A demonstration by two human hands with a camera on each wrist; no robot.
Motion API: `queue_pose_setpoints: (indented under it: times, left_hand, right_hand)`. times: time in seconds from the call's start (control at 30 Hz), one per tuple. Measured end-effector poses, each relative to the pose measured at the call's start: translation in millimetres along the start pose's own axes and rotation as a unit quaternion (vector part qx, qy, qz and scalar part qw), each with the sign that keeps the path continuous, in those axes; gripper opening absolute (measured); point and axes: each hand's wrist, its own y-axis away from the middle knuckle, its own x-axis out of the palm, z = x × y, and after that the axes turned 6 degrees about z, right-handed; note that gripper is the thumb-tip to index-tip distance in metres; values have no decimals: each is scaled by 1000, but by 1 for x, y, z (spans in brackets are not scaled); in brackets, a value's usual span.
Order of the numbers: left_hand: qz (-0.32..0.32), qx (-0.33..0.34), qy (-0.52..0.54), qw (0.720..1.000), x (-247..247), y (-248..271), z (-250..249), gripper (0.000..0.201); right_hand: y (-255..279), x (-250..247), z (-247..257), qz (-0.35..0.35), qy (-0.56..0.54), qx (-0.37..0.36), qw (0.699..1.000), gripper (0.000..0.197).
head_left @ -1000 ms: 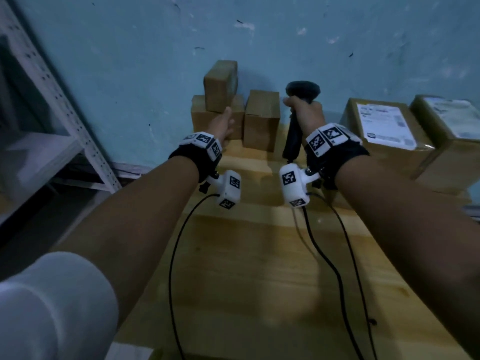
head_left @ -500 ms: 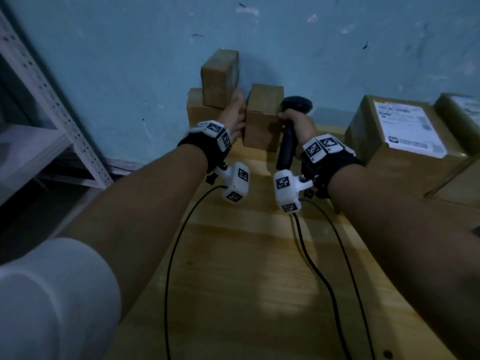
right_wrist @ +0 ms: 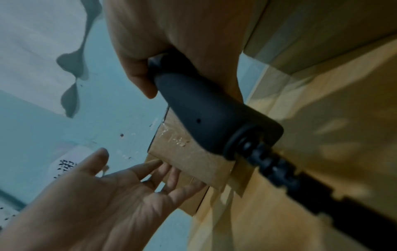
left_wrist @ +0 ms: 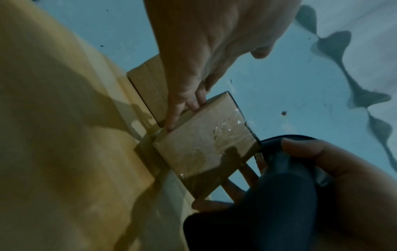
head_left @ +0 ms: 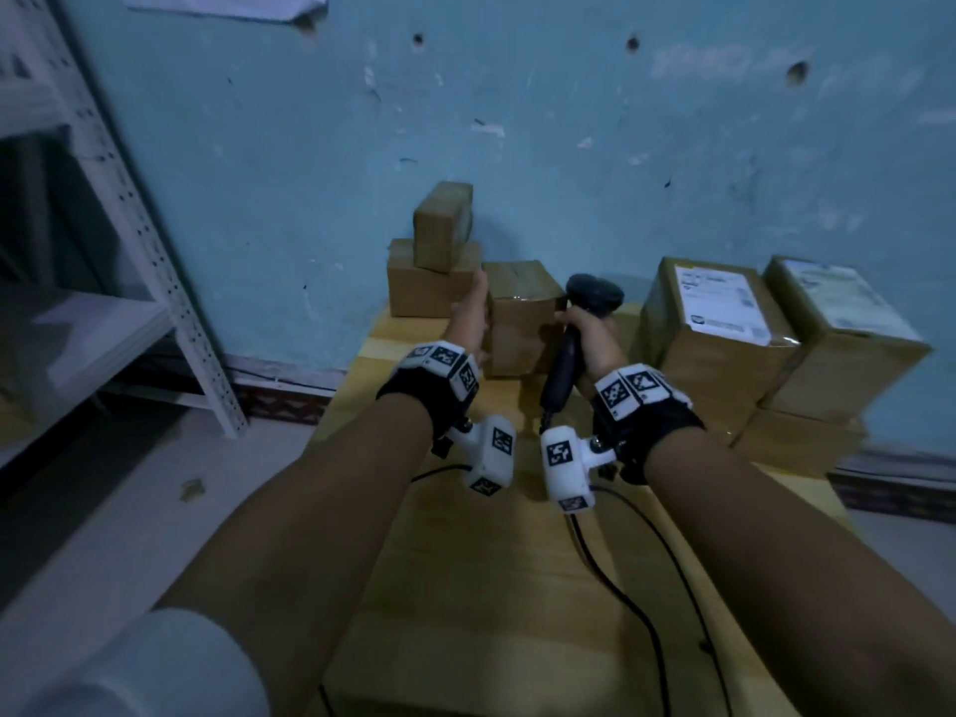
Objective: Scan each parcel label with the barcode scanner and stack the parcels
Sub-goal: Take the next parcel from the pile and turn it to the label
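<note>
A small brown parcel (head_left: 522, 318) stands near the far edge of the wooden table (head_left: 517, 587). My left hand (head_left: 472, 315) lies flat against its left side, fingers (left_wrist: 182, 101) straight and thumb spread. My right hand (head_left: 589, 336) grips the handle of the black barcode scanner (head_left: 592, 295), close against the parcel's right side. In the right wrist view the scanner handle (right_wrist: 204, 117) crosses in front of the parcel (right_wrist: 189, 163), and the left hand (right_wrist: 128, 183) is spread open. I cannot tell whether the parcel (left_wrist: 204, 142) is off the table.
Two small parcels are stacked by the blue wall at the back left: a lower one (head_left: 419, 287) and a tilted top one (head_left: 442, 225). Two large labelled parcels (head_left: 719, 328) (head_left: 848, 349) sit stacked at the right. A white metal shelf (head_left: 103, 313) stands left. Black cables (head_left: 631, 597) trail across the table.
My left hand has gone from the back-left stack to the middle parcel's left side. The scanner hand has moved left, up to the parcel's right side. The head view has tilted upward.
</note>
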Motion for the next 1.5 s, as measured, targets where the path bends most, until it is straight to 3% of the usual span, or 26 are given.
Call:
queue_pose_setpoints:
  times: [0.13, 0.23, 0.3, 0.37, 0.4, 0.47, 0.57, 0.63, 0.83, 0.9, 0.93, 1.1, 1.23, 1.33, 1.5]
  left_hand:
    - [-25, -18, -13, 999, -10, 39, 8, 74]
    - [-21, -27, 1, 999, -21, 68, 24, 71]
    - [-15, -35, -1, 999, -29, 72, 41, 85]
    - [-12, -43, -22, 999, -48, 48, 76, 116]
    - [-20, -43, -48, 998, -54, 43, 86, 122]
    - [-36, -50, -83, 995, -62, 50, 88, 113]
    - [-38, -28, -110, 993, -46, 129, 43, 77]
    - [-31, -21, -120, 992, -43, 153, 30, 59]
    - [4, 13, -172, 985, -50, 168, 28, 46]
    - [13, 19, -182, 983, -52, 168, 27, 45]
    - [16, 20, -182, 983, -53, 168, 27, 45]
    - [36, 3, -131, 991, -58, 169, 32, 49]
    - [46, 38, -193, 979, -61, 167, 31, 55]
    - [31, 25, -165, 985, -60, 165, 26, 50]
    - [9, 6, -215, 977, -57, 157, 36, 80]
  right_hand:
    - [47, -7, -7, 8, 8, 23, 1000, 83]
    - [86, -10, -18, 16, 6, 35, 999, 48]
    - [102, -12, -27, 16, 9, 48, 999, 36]
    - [120, -12, -34, 23, 14, 51, 998, 46]
    - [126, -12, -37, 26, 18, 49, 998, 48]
    - [138, -11, -37, 42, 16, 54, 998, 36]
    - [152, -9, -32, 64, 10, 68, 996, 11]
    - [157, -9, -31, 73, -1, 80, 994, 17]
    - [169, -5, -33, 80, 9, 94, 992, 29]
    - [171, -5, -33, 69, 11, 101, 992, 19]
    - [171, -6, -33, 63, 14, 105, 992, 10]
    - [173, -11, -36, 52, 10, 129, 990, 12]
    - [174, -10, -35, 59, -2, 121, 991, 12]
    - [171, -11, -35, 61, -24, 110, 992, 9]
    - [171, -10, -33, 54, -62, 94, 992, 9]
